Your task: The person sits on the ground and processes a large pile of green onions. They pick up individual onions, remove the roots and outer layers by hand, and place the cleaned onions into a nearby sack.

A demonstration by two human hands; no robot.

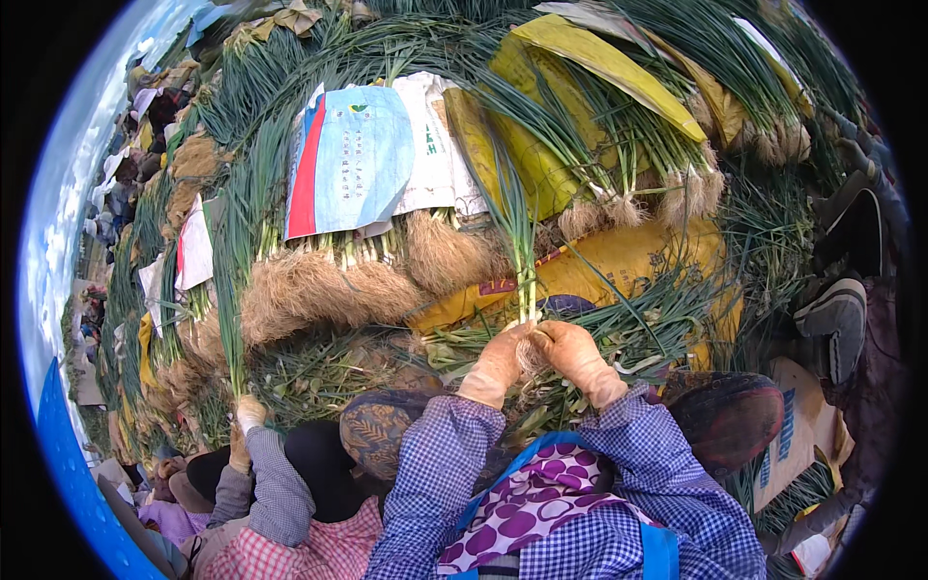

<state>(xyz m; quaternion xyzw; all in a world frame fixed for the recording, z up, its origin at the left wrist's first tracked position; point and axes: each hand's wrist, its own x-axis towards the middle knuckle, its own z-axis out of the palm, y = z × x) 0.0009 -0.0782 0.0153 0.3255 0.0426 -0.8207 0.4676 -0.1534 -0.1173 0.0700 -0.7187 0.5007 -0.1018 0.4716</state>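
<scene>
Both of my hands wear tan gloves and meet at the root end of a small bunch of green onions point(523, 254) held upright. My left hand point(500, 359) closes around the white stems just above the roots from the left. From the right, my right hand point(576, 355) pinches the same stems, its fingertips touching those of my left hand. Pale roots hang between the gloves. Beneath them lie loose leaves and peelings point(638, 330) on a yellow woven sack point(631, 254). Beyond is a row of bundled green onions with bushy brown roots point(326, 290).
A blue-and-white sack point(362, 152) and a yellow sack point(609, 65) cover parts of the bundles. At left, a co-worker's gloved hands point(250, 413) hold another bunch. Another person's shoe point(834, 326) and a cardboard piece point(794, 435) are at right. My shoes point(725, 413) flank the peelings.
</scene>
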